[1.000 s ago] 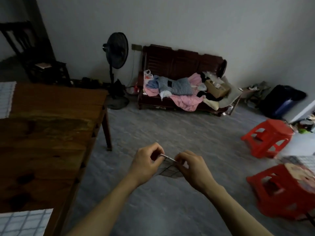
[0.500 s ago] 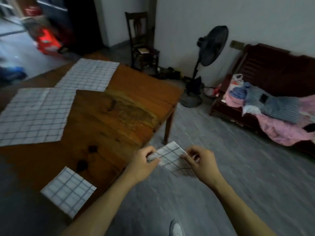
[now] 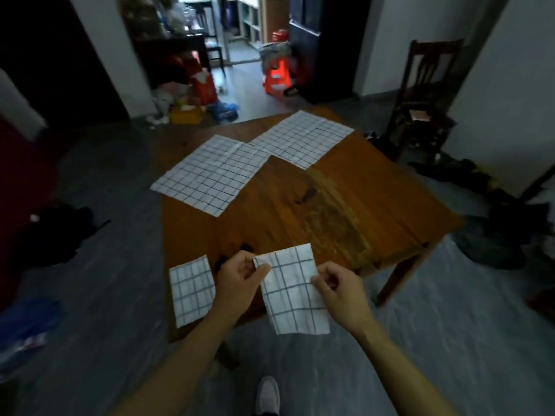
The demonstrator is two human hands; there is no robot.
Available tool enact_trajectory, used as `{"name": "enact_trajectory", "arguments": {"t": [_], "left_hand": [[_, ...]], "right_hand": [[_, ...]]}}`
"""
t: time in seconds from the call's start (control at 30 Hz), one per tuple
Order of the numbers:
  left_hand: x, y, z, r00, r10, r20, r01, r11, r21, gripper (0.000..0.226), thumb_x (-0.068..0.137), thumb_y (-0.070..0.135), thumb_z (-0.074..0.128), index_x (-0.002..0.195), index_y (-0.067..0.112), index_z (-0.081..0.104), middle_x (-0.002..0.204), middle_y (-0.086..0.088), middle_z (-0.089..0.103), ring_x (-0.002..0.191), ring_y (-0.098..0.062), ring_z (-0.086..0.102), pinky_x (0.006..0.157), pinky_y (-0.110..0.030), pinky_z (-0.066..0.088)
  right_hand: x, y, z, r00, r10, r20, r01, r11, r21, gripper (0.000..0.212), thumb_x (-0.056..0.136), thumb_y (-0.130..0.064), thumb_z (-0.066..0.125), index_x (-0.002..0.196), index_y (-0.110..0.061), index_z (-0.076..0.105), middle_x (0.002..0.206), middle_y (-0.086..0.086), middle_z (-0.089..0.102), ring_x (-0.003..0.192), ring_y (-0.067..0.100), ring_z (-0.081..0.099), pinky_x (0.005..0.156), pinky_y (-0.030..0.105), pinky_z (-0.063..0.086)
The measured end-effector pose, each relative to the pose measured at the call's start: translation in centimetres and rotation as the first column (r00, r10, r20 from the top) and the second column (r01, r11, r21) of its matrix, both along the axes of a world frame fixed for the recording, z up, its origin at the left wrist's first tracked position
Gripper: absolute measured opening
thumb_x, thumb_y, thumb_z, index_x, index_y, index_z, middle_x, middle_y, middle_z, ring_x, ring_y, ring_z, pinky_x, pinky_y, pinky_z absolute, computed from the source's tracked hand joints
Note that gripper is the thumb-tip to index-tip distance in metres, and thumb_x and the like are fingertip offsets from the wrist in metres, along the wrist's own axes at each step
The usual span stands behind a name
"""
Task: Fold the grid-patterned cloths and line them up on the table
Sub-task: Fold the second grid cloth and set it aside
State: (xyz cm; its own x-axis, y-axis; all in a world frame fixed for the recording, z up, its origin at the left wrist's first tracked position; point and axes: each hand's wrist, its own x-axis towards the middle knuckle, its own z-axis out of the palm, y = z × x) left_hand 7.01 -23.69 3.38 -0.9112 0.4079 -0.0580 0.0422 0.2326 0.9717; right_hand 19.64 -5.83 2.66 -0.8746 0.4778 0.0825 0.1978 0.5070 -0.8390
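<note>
Camera swung left since half a second ago; wooden table (image 3: 345,205) now fills centre, folded cloth moved from beside the table edge to over its near edge. Head view: left hand (image 3: 240,280) pinches folded cloth (image 3: 292,291) at its top-left corner, right hand (image 3: 342,291) pinches its right edge, both closed on it, cloth held up between them. Second folded cloth (image 3: 192,291) lies flat on table just left of left hand. Two unfolded grid cloths (image 3: 213,174) (image 3: 301,138) lie spread at far side, corners touching. White shoe (image 3: 268,396) on floor below.
</note>
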Motion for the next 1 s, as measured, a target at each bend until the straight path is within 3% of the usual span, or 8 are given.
{"name": "enact_trajectory", "arguments": {"t": [0.13, 0.2, 0.33, 0.53, 0.63, 0.73, 0.87, 1.0], "left_hand": [[-2.7, -0.5, -1.3, 0.981, -0.039, 0.189, 0.029, 0.998, 0.053, 0.021, 0.084, 0.010, 0.075, 0.101, 0.020, 0.067, 0.094, 0.011, 0.075, 0.090, -0.001, 0.070, 0.070, -0.019, 0.057], [-4.4, -0.3, -2.6, 0.974, -0.029, 0.224, 0.029, 1.000, 0.007, 0.023, 0.084, 0.010, 0.076, 0.099, 0.025, 0.067, 0.095, 0.013, 0.073, 0.089, -0.003, 0.069, 0.071, -0.020, 0.056], [-7.5, 0.5, -4.5, 0.981, 0.095, 0.167, -0.082, 0.993, -0.086, 0.012, 0.086, 0.015, 0.073, 0.095, 0.020, 0.066, 0.092, 0.007, 0.071, 0.087, -0.009, 0.067, 0.070, -0.024, 0.054], [-11.3, -0.3, -6.4, 0.974, 0.162, 0.158, -0.144, 0.982, -0.122, 0.019, 0.085, 0.016, 0.074, 0.099, 0.021, 0.063, 0.094, 0.005, 0.070, 0.087, -0.010, 0.068, 0.075, -0.033, 0.059], [-12.7, -1.0, -7.2, 0.970, 0.188, 0.155, -0.163, 0.973, -0.161, 0.022, 0.085, 0.016, 0.074, 0.101, 0.023, 0.061, 0.095, 0.005, 0.069, 0.089, -0.010, 0.066, 0.076, -0.032, 0.059], [-14.0, -0.9, -8.1, 0.971, 0.199, 0.134, -0.163, 0.957, -0.241, 0.023, 0.085, 0.018, 0.074, 0.104, 0.022, 0.062, 0.096, 0.007, 0.067, 0.092, -0.009, 0.064, 0.078, -0.031, 0.057], [-15.4, -0.9, -8.9, 0.971, 0.200, 0.134, -0.141, 0.924, -0.355, 0.030, 0.088, 0.020, 0.072, 0.115, 0.017, 0.060, 0.109, 0.007, 0.063, 0.101, -0.009, 0.059, 0.077, -0.020, 0.048], [-16.4, -1.2, -9.1, 0.977, 0.189, 0.098, -0.132, 0.899, -0.418, 0.032, 0.090, 0.021, 0.069, 0.120, 0.016, 0.060, 0.117, 0.006, 0.061, 0.105, -0.009, 0.055, 0.085, -0.024, 0.044]], "right_hand": [[-4.5, 0.1, -0.6, 0.999, 0.018, -0.032, -0.019, 0.999, -0.039, 0.025, 0.091, -0.015, 0.066, 0.071, -0.028, 0.058, 0.069, -0.012, 0.058, 0.067, 0.005, 0.055, 0.062, 0.019, 0.047], [-6.7, 0.5, -0.8, 1.000, 0.002, -0.010, -0.002, 0.998, -0.066, 0.028, 0.089, -0.013, 0.067, 0.068, -0.027, 0.056, 0.067, -0.012, 0.057, 0.065, 0.003, 0.053, 0.063, 0.018, 0.046], [-11.0, 1.3, -1.3, 0.992, -0.005, 0.126, 0.014, 0.997, -0.073, 0.026, 0.089, -0.015, 0.067, 0.067, -0.024, 0.055, 0.067, -0.007, 0.057, 0.064, 0.003, 0.053, 0.065, 0.025, 0.048], [-15.3, 1.0, -3.1, 0.961, 0.020, 0.277, 0.003, 0.996, -0.085, 0.010, 0.089, -0.016, 0.067, 0.081, -0.021, 0.065, 0.078, -0.002, 0.067, 0.074, 0.011, 0.065, 0.069, 0.027, 0.057], [-16.8, 0.6, -4.5, 0.941, 0.068, 0.330, -0.039, 0.995, -0.092, 0.010, 0.089, -0.013, 0.067, 0.085, -0.022, 0.066, 0.080, -0.004, 0.068, 0.072, 0.006, 0.065, 0.064, 0.022, 0.055], [-18.4, 0.7, -6.1, 0.917, 0.074, 0.391, -0.049, 0.996, -0.073, 0.010, 0.088, -0.015, 0.069, 0.088, -0.024, 0.064, 0.085, -0.005, 0.068, 0.077, 0.009, 0.066, 0.070, 0.028, 0.059], [-19.9, 1.5, -7.3, 0.898, 0.058, 0.435, -0.053, 0.998, -0.022, 0.018, 0.089, -0.021, 0.069, 0.105, -0.025, 0.061, 0.100, -0.009, 0.061, 0.088, 0.004, 0.059, 0.068, 0.016, 0.047], [-21.0, 2.6, -7.2, 0.887, 0.103, 0.450, -0.104, 0.994, -0.021, 0.024, 0.092, -0.023, 0.065, 0.116, -0.024, 0.059, 0.109, -0.009, 0.059, 0.095, 0.003, 0.057, 0.069, 0.015, 0.046]]}}
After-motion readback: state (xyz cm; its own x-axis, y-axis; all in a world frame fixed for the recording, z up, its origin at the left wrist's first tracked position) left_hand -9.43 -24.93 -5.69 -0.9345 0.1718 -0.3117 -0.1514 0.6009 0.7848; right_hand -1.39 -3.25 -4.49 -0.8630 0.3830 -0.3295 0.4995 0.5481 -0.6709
